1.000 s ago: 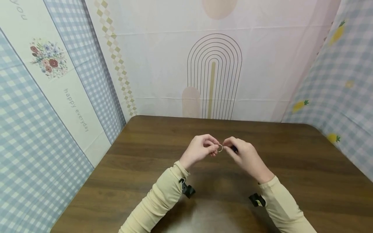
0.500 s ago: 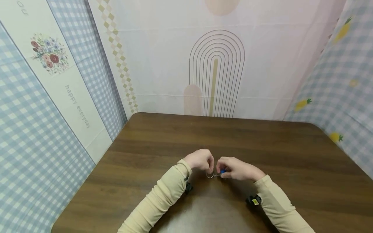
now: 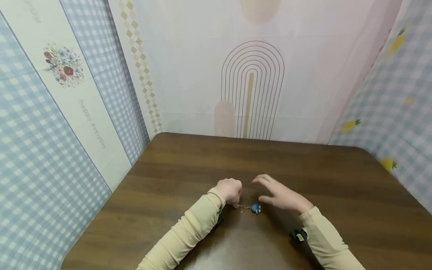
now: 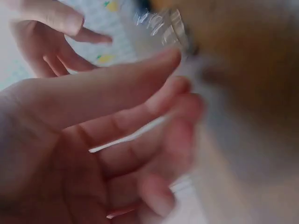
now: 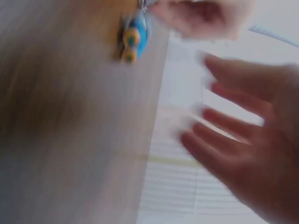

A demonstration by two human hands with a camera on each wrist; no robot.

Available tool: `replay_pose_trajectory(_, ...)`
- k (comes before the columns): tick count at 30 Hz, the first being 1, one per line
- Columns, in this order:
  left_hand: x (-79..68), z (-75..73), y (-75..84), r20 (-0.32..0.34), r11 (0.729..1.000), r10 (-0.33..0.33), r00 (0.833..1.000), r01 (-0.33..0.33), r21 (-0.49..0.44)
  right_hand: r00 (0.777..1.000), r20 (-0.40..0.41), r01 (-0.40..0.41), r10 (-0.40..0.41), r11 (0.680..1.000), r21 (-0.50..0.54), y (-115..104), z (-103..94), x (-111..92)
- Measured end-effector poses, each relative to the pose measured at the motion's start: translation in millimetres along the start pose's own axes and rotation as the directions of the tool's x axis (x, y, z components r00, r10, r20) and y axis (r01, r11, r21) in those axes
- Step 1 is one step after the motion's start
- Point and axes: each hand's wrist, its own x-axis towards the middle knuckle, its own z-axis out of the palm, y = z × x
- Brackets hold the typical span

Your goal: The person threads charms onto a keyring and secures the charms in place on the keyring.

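Observation:
A keychain lies on the brown table, with a small blue-and-yellow figure [image 3: 255,208], a short chain and a metal ring [image 3: 240,209]. My left hand [image 3: 230,190] has its fingers curled down, thumb and fingertips at the ring's left edge. The left wrist view shows the ring [image 4: 176,25] right past the thumb tip. Above and to the right of the figure, my right hand [image 3: 280,193] is raised with spread, loosely bent fingers and holds nothing. The right wrist view, blurred, shows the figure [image 5: 134,39] apart from that hand.
The wooden table [image 3: 189,161] has rounded far corners. A pale patterned cloth [image 3: 189,75] hangs behind it, with checked cloths [image 3: 368,108] at the sides. Small black devices, such as the one [image 3: 298,236] at the right sleeve, sit on the wrists.
Both hands have come down toward the table with the keychain. My right hand has let go of the blue figure and lifted away, its fingers spreading. My left hand has stayed at the ring.

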Motion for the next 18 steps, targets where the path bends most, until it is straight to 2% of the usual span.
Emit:
replay_pose_trajectory(1, -1.1, -1.8, -2.5, 0.003, 1.000, -0.017, 1.000, 0.017, 0.002, 0.997, -0.076, -0.025, 0.023, 0.999, -0.028, 4, -1.6, -1)
replay_pose_trajectory(3, -3.7, -5.4, -7.4, -0.006, 0.999, -0.051, 0.999, 0.051, -0.015, 0.974, -0.214, -0.088, 0.070, 0.993, -0.076, 11, -6.0, -3)
replay_pose_trajectory(6, -0.5, -5.7, -15.0, -0.138, 0.996, -0.069, 0.988, 0.059, -0.069, 0.935, -0.323, -0.213, 0.144, 0.959, -0.189, 21, -13.2, -7)
replay_pose_trajectory(7, 1.8, -5.1, -17.7, -0.193, 0.994, -0.071, 0.979, 0.055, -0.089, 0.928, -0.335, -0.246, 0.163, 0.944, -0.222, 23, -15.2, -8)
replay_pose_trajectory(10, 9.7, 0.6, -27.1, -0.349, 0.991, -0.079, 0.934, 0.036, -0.128, 0.922, -0.311, -0.321, 0.230, 0.904, -0.283, 27, -18.2, -13)
replay_pose_trajectory(12, 11.0, 2.2, -32.3, -0.385, 0.990, -0.088, 0.919, 0.038, -0.136, 0.922, -0.283, -0.345, 0.263, 0.889, -0.300, 29, -18.6, -15)
replay_pose_trajectory(14, 10.6, 3.5, -35.5, -0.382, 0.989, -0.093, 0.920, 0.043, -0.138, 0.921, -0.254, -0.365, 0.294, 0.880, -0.303, 30, -18.1, -17)
replay_pose_trajectory(18, 7.9, 4.8, -36.6, -0.345, 0.987, -0.095, 0.934, 0.045, -0.152, 0.922, -0.228, -0.371, 0.312, 0.879, -0.299, 32, -13.5, -20)
